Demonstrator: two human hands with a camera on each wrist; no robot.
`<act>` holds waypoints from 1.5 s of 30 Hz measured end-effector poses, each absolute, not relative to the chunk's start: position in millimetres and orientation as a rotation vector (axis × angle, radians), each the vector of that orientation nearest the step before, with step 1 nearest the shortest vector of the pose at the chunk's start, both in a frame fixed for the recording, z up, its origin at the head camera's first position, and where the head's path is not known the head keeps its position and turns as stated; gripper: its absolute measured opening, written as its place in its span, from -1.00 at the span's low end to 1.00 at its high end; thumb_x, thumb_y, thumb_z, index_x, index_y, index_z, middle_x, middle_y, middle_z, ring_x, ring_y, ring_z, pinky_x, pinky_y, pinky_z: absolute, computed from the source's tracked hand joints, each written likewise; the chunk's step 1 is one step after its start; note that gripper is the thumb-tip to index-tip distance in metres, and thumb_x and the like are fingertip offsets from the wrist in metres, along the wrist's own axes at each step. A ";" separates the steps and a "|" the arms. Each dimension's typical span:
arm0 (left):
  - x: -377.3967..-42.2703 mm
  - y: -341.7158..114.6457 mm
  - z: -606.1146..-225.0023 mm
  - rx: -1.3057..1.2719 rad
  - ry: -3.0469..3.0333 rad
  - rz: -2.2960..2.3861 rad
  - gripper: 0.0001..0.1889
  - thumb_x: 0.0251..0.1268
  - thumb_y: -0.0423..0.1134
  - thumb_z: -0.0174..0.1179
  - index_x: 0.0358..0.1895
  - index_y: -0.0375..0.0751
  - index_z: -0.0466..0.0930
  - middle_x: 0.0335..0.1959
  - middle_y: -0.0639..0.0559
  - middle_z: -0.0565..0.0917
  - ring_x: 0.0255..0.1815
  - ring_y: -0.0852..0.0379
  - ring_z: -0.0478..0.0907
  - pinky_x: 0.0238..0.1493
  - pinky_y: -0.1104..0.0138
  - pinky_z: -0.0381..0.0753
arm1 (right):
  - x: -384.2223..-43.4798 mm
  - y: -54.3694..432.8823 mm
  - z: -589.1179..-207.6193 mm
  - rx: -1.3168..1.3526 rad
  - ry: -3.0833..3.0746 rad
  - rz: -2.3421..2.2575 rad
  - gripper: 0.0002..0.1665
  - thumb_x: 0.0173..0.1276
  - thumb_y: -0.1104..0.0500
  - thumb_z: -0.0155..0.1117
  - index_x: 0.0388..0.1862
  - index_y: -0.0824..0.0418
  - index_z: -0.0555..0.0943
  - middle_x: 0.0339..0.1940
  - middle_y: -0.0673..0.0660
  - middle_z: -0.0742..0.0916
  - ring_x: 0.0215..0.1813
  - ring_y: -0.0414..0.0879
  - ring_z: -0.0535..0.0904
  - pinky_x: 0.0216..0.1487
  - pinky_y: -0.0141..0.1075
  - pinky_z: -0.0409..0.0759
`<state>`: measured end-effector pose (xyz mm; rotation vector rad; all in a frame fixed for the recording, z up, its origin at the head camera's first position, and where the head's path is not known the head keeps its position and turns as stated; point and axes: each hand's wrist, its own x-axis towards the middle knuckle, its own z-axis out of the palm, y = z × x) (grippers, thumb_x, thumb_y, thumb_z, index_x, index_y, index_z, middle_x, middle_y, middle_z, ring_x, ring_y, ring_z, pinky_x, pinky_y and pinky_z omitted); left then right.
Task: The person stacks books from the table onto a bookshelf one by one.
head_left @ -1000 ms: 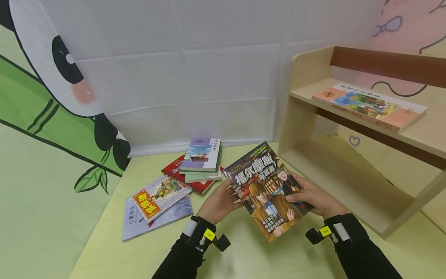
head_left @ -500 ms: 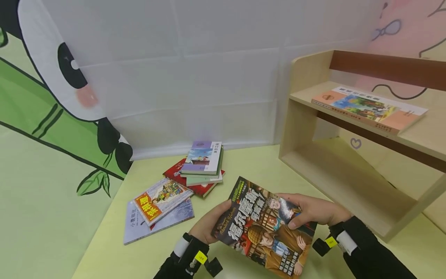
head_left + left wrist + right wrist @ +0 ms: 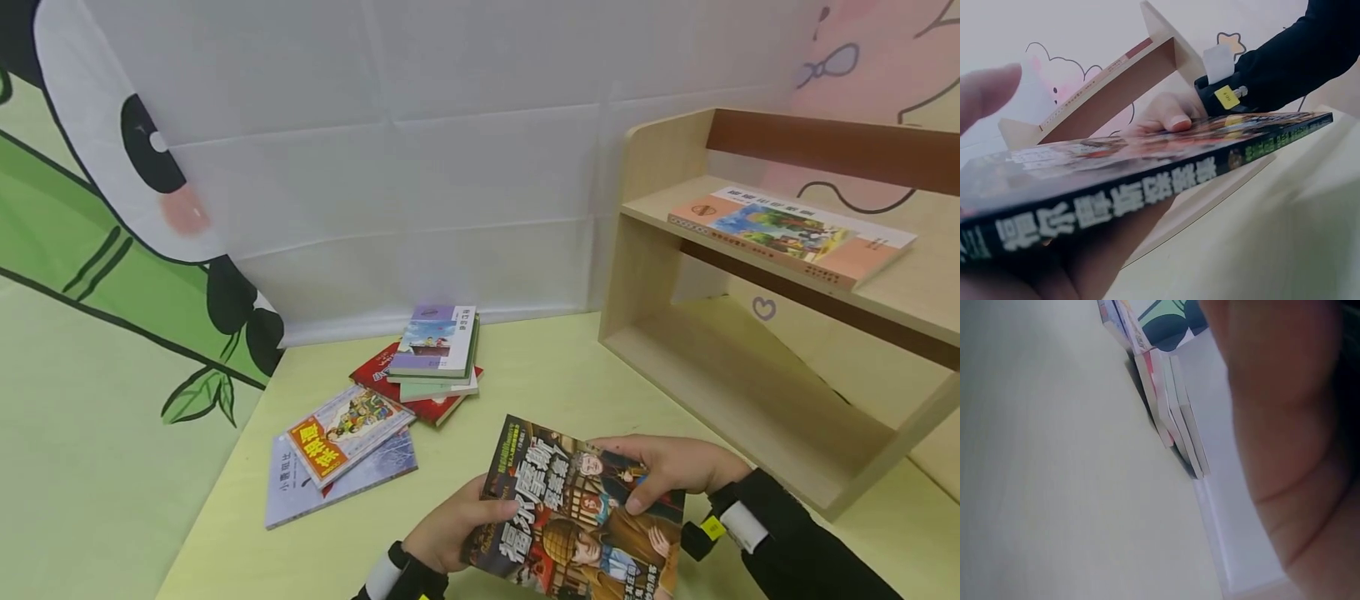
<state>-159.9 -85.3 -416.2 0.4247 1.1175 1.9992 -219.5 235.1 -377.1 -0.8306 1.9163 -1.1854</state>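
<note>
A dark-covered book with large white lettering and a figure in a brown cap is held between both hands, low in front of the body. My left hand grips its left edge, thumb on the cover and fingers underneath. At the far edge, my right hand pinches it with the thumb on top. In the left wrist view the spine of the book faces the camera, and the right hand lies behind it. A blurred part of the right hand fills much of the right wrist view.
A wooden shelf stands at the right, an orange-and-white book lying flat on its upper board. Left of centre is a stack with a purple book on top and a red book below. Nearer lie two overlapping books.
Both hands have brought the book down and nearer the body, turning it so its lettering runs more steeply. The left thumb has come onto the cover. The other books have stayed put.
</note>
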 end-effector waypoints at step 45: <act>-158.0 -67.4 -413.3 0.120 1.395 2.333 -0.24 0.33 -0.36 0.17 0.50 -0.26 -0.05 0.10 -0.09 0.57 0.02 -0.01 0.63 -0.04 0.14 0.65 | -179.0 209.6 -411.3 -0.645 1.553 -2.272 -0.22 0.49 0.43 -0.09 0.54 -0.03 -0.07 0.20 0.02 0.62 0.02 0.09 0.67 -0.10 -0.02 0.65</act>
